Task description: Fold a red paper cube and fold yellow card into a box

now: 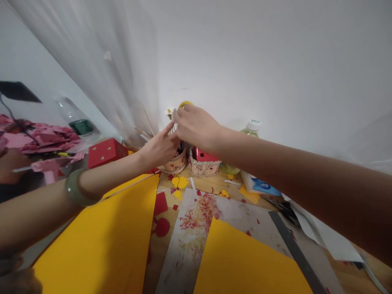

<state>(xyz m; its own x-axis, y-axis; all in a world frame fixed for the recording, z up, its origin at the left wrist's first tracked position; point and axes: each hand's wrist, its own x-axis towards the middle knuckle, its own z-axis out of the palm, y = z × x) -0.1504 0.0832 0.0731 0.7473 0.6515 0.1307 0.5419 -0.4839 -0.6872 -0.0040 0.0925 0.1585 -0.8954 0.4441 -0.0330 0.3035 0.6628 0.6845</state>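
My left hand (161, 145) reaches over a round pen-holder basket (175, 164), its index finger stretched up and the other fingers curled. What those fingers hold, if anything, is hidden. Against its fingertips is my right hand (197, 125), closed in a pinch. A yellow curved piece (185, 103) shows above the right fingers, and a thin greyish strip (174, 115) stands beside them; I cannot tell which is gripped. Thin wooden sticks (148, 121) lean out of the basket. A second small basket (204, 168) with a red dotted item (202, 155) in it stands to the right.
Yellow sheets (128, 228) lie in front, over a stained grey board (196, 228). A dark metal ruler (295, 249), a tissue pack (263, 185) and a capped bottle (251, 128) are on the right. A red box (107, 152) and pink glue gun (50, 167) are left, beside another person's hand.
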